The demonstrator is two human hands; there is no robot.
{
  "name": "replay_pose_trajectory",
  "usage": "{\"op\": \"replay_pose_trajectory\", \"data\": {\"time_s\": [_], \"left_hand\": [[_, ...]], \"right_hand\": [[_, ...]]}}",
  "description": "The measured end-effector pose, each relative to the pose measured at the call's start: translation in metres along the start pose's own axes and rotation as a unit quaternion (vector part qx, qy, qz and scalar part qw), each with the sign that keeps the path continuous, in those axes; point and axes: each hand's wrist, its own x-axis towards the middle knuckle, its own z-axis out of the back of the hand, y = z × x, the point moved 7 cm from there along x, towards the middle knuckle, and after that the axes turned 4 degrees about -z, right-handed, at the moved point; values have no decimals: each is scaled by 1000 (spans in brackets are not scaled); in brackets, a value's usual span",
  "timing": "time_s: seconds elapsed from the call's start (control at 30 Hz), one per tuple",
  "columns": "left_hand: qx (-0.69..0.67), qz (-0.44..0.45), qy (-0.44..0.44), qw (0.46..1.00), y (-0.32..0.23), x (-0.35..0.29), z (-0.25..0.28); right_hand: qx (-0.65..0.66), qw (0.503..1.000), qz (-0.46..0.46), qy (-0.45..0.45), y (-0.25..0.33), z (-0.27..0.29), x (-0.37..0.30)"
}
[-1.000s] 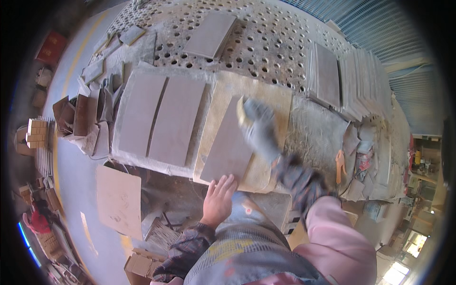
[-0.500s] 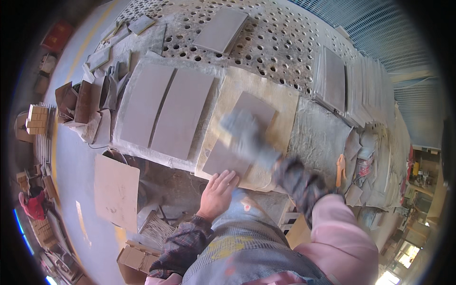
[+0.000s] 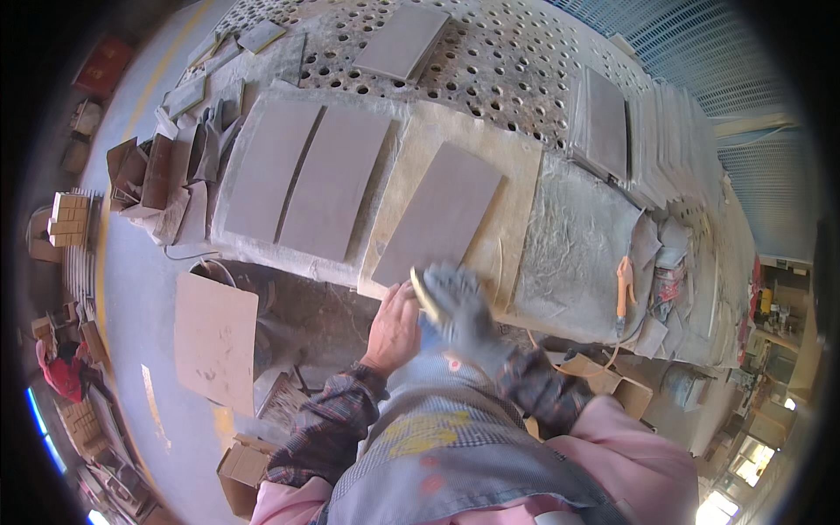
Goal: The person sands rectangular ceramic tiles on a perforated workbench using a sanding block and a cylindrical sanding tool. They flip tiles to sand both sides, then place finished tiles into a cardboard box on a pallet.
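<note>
A flat grey rectangular panel [image 3: 442, 210] lies at a slant on a tan sheet [image 3: 522, 206] on the workbench. My bare left hand [image 3: 394, 328] has its fingers bent against the panel's near left corner, gripping that edge. In a grey work glove, my right hand [image 3: 459, 306] is closed on a block-shaped sanding pad [image 3: 426, 294] with a yellowish side. The pad is tipped up at the panel's near edge, close to my left fingertips; whether it touches the panel is hard to see.
Two similar panels [image 3: 337, 184] lie to the left, and another stack [image 3: 402, 42] sits farther back on the perforated bench top [image 3: 516, 70]. Many panels [image 3: 604, 122] stand at the right. An orange air blow gun [image 3: 625, 284] with a hose rests near the front right edge.
My right hand has come from over the panel's middle back to its near edge, with the pad now turned on its side. My left hand stays at the near corner, fingers more bent.
</note>
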Motion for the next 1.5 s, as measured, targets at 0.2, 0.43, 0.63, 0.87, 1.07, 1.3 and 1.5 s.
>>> {"op": "replay_pose_trajectory", "data": {"time_s": [0.2, 0.43, 0.63, 0.87, 1.07, 1.3, 1.5], "left_hand": [[-34, 155, -70, 985, 36, 39, 44], [125, 17, 53, 991, -2, 110, -51], [-11, -31, 89, 995, -67, 157, -176], [-40, 183, 18, 982, 74, 299, -107], [-36, 443, -223, 868, 298, 378, 57], [-347, 508, -223, 757, 320, 380, 33], [-426, 467, -244, 735, 326, 375, 49]], "right_hand": [[463, 761, -455, -2, -90, -33, -133], [609, 627, -478, -83, -132, 10, -91], [650, 597, -419, -214, -243, 90, -143], [550, 638, -429, -326, -242, 148, -92], [433, 777, -394, -230, -189, 43, 36], [348, 869, -312, -162, -205, 4, 38], [274, 875, -358, -179, -197, 13, 41]]}}
